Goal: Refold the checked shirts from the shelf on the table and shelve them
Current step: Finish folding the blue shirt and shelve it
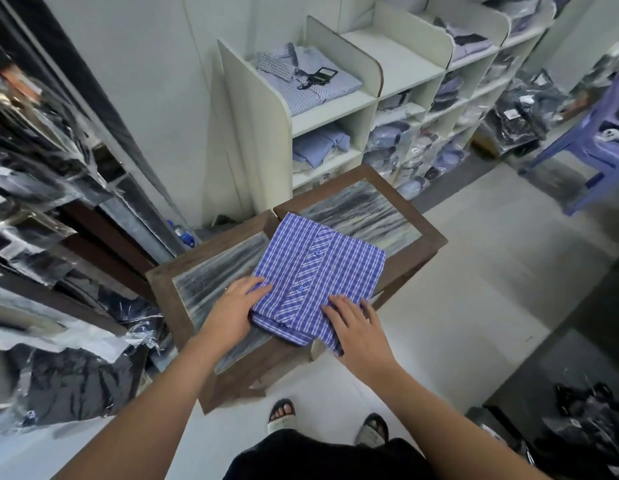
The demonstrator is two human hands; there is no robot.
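A folded blue-and-white checked shirt [318, 271] lies button-side up on the wood-framed table [211, 271]. My left hand [237, 306] holds the shirt's near left edge, thumb on top and fingers at its side. My right hand [360, 327] lies flat, fingers straight, on the shirt's near right corner, which hangs over the table's edge. On the top of the white shelf unit [266, 133] behind the table lies a pale checked shirt [308, 81] with a black tag.
The shelf's lower cubbies hold folded and bagged shirts. Bagged dark clothes [41, 185] hang and pile along the left. A purple plastic chair [599, 133] stands at the right, black bags [592, 420] on the floor near right. My sandalled feet stand below the table.
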